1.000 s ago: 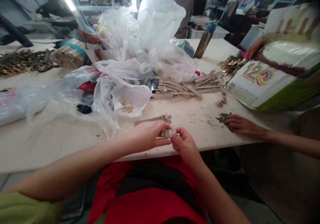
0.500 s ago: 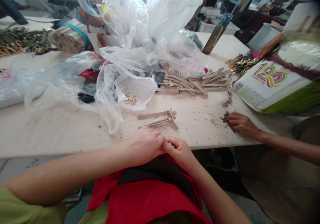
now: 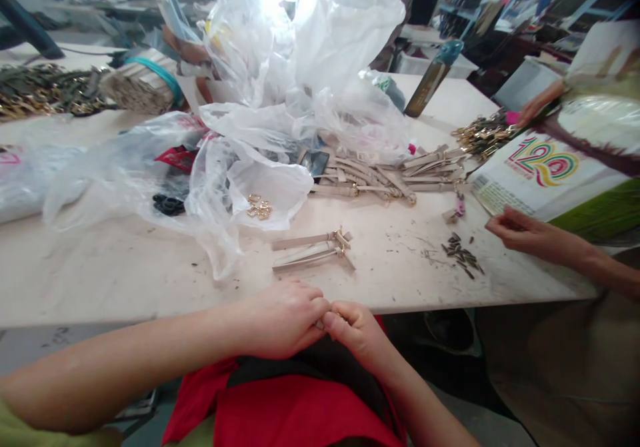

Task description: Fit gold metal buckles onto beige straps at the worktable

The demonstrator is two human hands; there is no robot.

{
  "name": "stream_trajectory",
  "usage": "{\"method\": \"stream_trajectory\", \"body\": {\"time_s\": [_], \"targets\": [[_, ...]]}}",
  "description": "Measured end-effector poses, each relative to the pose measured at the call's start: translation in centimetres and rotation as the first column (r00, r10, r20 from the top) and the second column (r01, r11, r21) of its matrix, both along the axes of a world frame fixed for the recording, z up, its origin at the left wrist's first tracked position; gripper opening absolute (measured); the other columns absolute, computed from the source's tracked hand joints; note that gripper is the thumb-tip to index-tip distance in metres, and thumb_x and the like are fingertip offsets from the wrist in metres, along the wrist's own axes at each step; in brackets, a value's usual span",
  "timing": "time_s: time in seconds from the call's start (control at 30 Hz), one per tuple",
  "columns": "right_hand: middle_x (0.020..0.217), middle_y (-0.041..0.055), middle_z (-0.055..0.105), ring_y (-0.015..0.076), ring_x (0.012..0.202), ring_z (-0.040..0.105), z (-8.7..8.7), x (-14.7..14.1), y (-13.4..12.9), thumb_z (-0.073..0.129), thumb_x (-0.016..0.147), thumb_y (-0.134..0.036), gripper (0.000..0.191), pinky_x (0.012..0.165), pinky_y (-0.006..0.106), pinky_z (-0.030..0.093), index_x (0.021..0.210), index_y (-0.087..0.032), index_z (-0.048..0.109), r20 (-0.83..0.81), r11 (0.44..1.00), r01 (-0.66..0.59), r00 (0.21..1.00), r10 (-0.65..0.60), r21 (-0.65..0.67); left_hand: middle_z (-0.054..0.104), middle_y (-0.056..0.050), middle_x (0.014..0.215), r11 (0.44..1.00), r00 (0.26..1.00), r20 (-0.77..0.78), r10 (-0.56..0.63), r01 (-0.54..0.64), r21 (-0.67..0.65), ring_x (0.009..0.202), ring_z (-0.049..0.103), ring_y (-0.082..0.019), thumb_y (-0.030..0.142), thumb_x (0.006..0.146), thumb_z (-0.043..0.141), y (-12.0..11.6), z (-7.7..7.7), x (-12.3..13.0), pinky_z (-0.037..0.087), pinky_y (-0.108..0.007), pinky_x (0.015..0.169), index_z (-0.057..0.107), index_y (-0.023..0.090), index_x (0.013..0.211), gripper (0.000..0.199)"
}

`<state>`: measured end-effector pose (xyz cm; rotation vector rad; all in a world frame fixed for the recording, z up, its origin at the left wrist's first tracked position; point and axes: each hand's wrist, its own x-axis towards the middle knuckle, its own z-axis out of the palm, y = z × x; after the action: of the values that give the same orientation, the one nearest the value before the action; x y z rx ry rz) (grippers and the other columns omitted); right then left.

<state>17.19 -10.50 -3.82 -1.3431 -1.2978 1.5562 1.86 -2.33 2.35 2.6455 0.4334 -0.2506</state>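
two bare hands meet at the near edge of a pale bench [image 3: 125,267], above the wearer's red apron [image 3: 300,410]. the left hand [image 3: 283,317] comes in with its back turned up and its fingers bent. the right hand [image 3: 357,335] faces it, thumb pressed on top. pressed together, they pinch a small pale piece [image 3: 321,325] between them; a glint of gold metal shows there, but the fingers hide most of its shape.

just beyond the hands, inward from the near edge, lie a few beige straps [image 3: 300,241] side by side, with gold fittings at their right ends. farther in and to the left, gold metal rings [image 3: 259,207] sit in a small heap on a crumpled white sheet [image 3: 293,194]. clear plastic bags [image 3: 345,27] rise behind it toward the far edge. a loose pile of more beige straps [image 3: 367,174] lies to the right of the sheet.

toward the far edge on the left is a bundle of pale strips [image 3: 137,87] under a teal band, beside a heap of dark straps [image 3: 75,90]. a dark bottle [image 3: 427,87] leans toward the far right corner.

near the right end, a co-worker's hand [image 3: 530,234] hovers beside scattered dark scraps [image 3: 463,255], in front of a large printed bag [image 3: 545,167] marked "120".
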Motion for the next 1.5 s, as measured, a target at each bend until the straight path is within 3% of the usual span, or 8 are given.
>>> {"method": "stream_trajectory", "body": {"time_s": [0.2, 0.4, 0.57, 0.8, 1.0, 1.13, 1.3, 1.5], "targets": [[0.055, -0.0038, 0.034, 0.0095, 0.054, 0.032, -0.3, 0.5, 0.1, 0.047, 0.079, -0.058, 0.047, 0.049, 0.023, 0.024, 0.056, -0.018, 0.04, -0.032, 0.999, 0.003, 0.999, -0.005, -0.05, 0.062, -0.002, 0.081, 0.998, 0.997, -0.063, 0.041, -0.044, -0.051, 0.076, 0.06, -0.019, 0.014, 0.079, 0.048, 0.3, 0.3, 0.0, 0.045, -0.028, 0.067, 0.059, 0.019, 0.084, 0.013], [0.058, -0.0036, 0.035, 0.01, 0.057, 0.034, 0.3, -0.1, 0.3, 0.045, 0.083, -0.054, 0.044, 0.053, 0.023, 0.026, 0.058, -0.018, 0.041, 0.143, 0.993, 0.089, 0.985, -0.1, 0.076, 0.063, -0.005, 0.091, 0.982, 0.985, -0.067, 0.161, -0.167, -0.09, 0.082, 0.059, -0.02, 0.018, 0.079, 0.048, 0.0, 1.4, 0.4, 0.048, -0.03, 0.074, 0.057, 0.017, 0.09, 0.015], [0.057, -0.0033, 0.036, 0.0102, 0.057, 0.034, -0.2, -0.7, 0.0, 0.045, 0.083, -0.054, 0.045, 0.052, 0.023, 0.026, 0.058, -0.017, 0.042, 0.145, 0.984, 0.164, 0.974, -0.173, 0.067, 0.062, -0.005, 0.089, 0.987, 0.987, -0.044, 0.156, -0.157, -0.041, 0.081, 0.057, -0.021, 0.014, 0.078, 0.044, -0.7, 0.4, 0.6, 0.047, -0.034, 0.077, 0.057, 0.017, 0.089, 0.018], [0.058, -0.0028, 0.037, 0.0103, 0.057, 0.033, 0.0, -1.0, 0.1, 0.046, 0.081, -0.056, 0.045, 0.052, 0.024, 0.027, 0.058, -0.017, 0.042, 0.034, 0.983, 0.175, 0.984, -0.176, 0.051, 0.061, -0.007, 0.091, 0.976, 0.976, -0.011, 0.215, -0.216, -0.035, 0.084, 0.055, -0.023, 0.01, 0.072, 0.044, -1.6, -0.1, 0.8, 0.044, -0.041, 0.084, 0.057, 0.015, 0.093, 0.025], [0.055, -0.0031, 0.037, 0.0098, 0.054, 0.034, 0.1, -0.4, 0.5, 0.048, 0.078, -0.06, 0.048, 0.051, 0.024, 0.026, 0.057, -0.017, 0.043, -0.028, 0.988, 0.153, 0.988, -0.153, 0.0, 0.062, -0.004, 0.089, 0.977, 0.977, 0.048, 0.208, -0.205, -0.063, 0.083, 0.056, -0.02, 0.006, 0.072, 0.045, -0.9, 0.5, 0.4, 0.044, -0.033, 0.08, 0.057, 0.018, 0.09, 0.024], [0.052, -0.0035, 0.038, 0.0091, 0.05, 0.034, 0.1, -0.4, 0.4, 0.047, 0.077, -0.063, 0.05, 0.048, 0.024, 0.026, 0.057, -0.018, 0.042, -0.061, 0.975, 0.216, 0.974, -0.218, -0.044, 0.062, -0.002, 0.085, 0.988, 0.984, 0.088, 0.155, -0.155, -0.005, 0.079, 0.058, -0.019, 0.018, 0.087, 0.045, -0.3, -0.2, 0.1, 0.044, -0.032, 0.075, 0.056, 0.019, 0.088, 0.011], [0.052, -0.0049, 0.035, 0.0076, 0.05, 0.03, 0.4, -0.3, 0.8, 0.05, 0.076, -0.063, 0.051, 0.046, 0.023, 0.023, 0.056, -0.018, 0.04, -0.064, 0.964, 0.264, 0.962, -0.265, -0.026, 0.062, -0.003, 0.082, 0.977, 0.978, 0.071, 0.198, -0.202, 0.06, 0.078, 0.058, -0.022, 0.03, 0.088, 0.05, 0.1, -0.9, 0.1, 0.044, -0.035, 0.073, 0.058, 0.019, 0.084, 0.014], [0.049, -0.0063, 0.034, 0.0061, 0.046, 0.026, 0.8, 0.2, 0.5, 0.051, 0.077, -0.061, 0.05, 0.044, 0.023, 0.018, 0.056, -0.017, 0.042, -0.213, 0.983, 0.133, 0.964, -0.158, -0.125, 0.061, -0.004, 0.088, 0.99, 0.99, 0.024, 0.137, -0.136, -0.042, 0.082, 0.057, -0.019, 0.017, 0.084, 0.044, 0.1, 0.9, 0.0, 0.045, -0.029, 0.076, 0.057, 0.018, 0.09, 0.014]]}}
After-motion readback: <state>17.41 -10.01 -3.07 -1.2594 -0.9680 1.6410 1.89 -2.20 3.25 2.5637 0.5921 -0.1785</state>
